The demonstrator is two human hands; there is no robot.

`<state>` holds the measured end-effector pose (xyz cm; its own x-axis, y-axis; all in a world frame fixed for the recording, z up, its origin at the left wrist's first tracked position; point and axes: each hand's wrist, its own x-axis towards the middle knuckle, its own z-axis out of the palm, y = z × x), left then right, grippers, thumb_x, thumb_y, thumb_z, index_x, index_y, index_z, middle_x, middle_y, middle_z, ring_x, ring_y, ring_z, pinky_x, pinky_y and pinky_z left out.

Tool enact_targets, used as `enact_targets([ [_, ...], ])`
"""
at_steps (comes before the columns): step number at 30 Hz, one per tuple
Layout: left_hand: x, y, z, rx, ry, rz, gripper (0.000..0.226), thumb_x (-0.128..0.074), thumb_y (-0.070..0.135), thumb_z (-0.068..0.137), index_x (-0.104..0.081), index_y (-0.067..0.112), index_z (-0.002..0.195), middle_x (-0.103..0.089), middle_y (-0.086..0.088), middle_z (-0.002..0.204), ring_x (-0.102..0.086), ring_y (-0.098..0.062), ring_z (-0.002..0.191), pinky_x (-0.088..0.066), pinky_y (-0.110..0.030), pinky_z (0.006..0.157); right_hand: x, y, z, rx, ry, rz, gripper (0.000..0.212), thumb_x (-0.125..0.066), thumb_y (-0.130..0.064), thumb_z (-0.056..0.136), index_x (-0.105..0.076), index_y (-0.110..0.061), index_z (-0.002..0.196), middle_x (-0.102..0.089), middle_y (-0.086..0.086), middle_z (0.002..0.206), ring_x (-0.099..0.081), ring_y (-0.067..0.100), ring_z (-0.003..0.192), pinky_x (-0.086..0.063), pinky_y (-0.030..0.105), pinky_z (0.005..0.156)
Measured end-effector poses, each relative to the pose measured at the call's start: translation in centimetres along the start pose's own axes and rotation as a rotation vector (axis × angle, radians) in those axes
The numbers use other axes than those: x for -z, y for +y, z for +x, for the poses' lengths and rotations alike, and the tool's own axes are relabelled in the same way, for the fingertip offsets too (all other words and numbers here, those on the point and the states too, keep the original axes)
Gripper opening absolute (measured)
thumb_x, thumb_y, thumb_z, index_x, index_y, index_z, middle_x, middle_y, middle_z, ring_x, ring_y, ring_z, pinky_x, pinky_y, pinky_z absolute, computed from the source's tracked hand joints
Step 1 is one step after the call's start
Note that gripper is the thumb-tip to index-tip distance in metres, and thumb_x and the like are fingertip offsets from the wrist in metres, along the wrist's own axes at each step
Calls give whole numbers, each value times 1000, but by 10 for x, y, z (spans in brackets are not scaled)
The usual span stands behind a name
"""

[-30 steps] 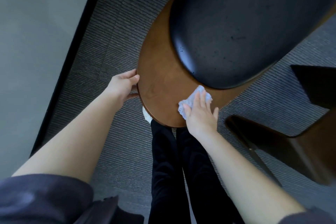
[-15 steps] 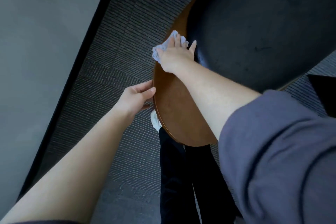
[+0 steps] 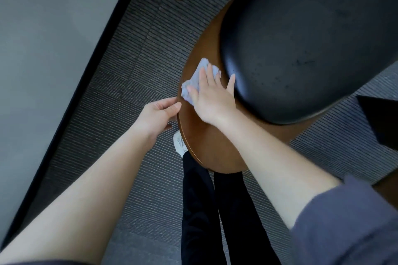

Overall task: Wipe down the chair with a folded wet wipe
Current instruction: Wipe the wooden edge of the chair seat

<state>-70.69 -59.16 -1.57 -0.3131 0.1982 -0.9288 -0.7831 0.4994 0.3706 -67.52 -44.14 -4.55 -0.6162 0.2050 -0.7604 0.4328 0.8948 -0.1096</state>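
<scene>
**Wet wipe pressed to the chair's wooden shell**

The right hand point(image 3: 212, 101) is pressing the wet wipe point(image 3: 195, 82) flat against the brown wooden shell of the chair point(image 3: 204, 148), just beside the black cushion point(image 3: 301, 38). Its fingers point(image 3: 203, 75) are lying straight and spread over the wet wipe. The wet wipe is looking pale, crumpled and bunched into a small pad. The left hand point(image 3: 155, 116) is gripping the chair's rim, fingers curled at the edge. The chair is standing on grey ribbed carpet point(image 3: 137, 54) near a grey wall point(image 3: 43, 38). A white shoe point(image 3: 179, 144) is showing beside the rim.

The wet wipe point(image 3: 193, 84) lies on the chair point(image 3: 204, 144), just left of its cushion point(image 3: 305, 41).
</scene>
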Motion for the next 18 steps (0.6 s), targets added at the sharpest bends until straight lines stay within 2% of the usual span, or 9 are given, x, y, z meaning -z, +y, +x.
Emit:
enact_targets([
  [4,-11,-1,-12,61,104,-94,15,-61,25,96,-71,19,106,-75,-5,102,-69,-25,104,-48,-50,101,-16,12,-68,67,-73,90,63,-9,-47,102,8,-13,153,11,3,162,9,22,149,11,58,115],
  [9,-24,-2,-29,47,168,-55,6,-65,23,94,-71,24,94,-73,5,87,-66,-12,81,-51,-45,99,-47,67,-134,-37,-152,149,65,-10,-49,101,8,-14,153,16,1,161,14,17,148,12,57,115],
  [11,-32,-5,-36,27,171,-8,12,-62,19,96,-72,21,102,-73,2,93,-65,-12,81,-54,-41,95,-56,96,-145,-119,-179,141,66,-10,-49,101,8,-12,153,16,3,161,14,19,148,13,58,115],
  [14,-40,-7,-43,2,220,27,22,-57,16,99,-68,18,117,-70,7,91,-63,-5,77,-54,-21,73,-62,123,-142,-301,-204,142,68,-8,-51,100,8,-11,153,18,5,161,14,22,148,10,59,115],
  [16,-43,-8,-44,1,252,-1,23,-55,15,100,-68,18,119,-69,9,90,-64,-4,79,-54,-20,78,-61,119,-134,-368,-214,161,68,-9,-49,101,9,-10,153,18,7,161,15,24,148,9,59,115],
  [18,-44,-9,-43,7,267,-21,23,-55,14,99,-69,18,118,-71,7,94,-67,-9,86,-54,-29,91,-56,100,-124,-293,-194,190,67,-13,-47,102,8,-9,153,17,7,161,15,26,148,11,57,115],
])
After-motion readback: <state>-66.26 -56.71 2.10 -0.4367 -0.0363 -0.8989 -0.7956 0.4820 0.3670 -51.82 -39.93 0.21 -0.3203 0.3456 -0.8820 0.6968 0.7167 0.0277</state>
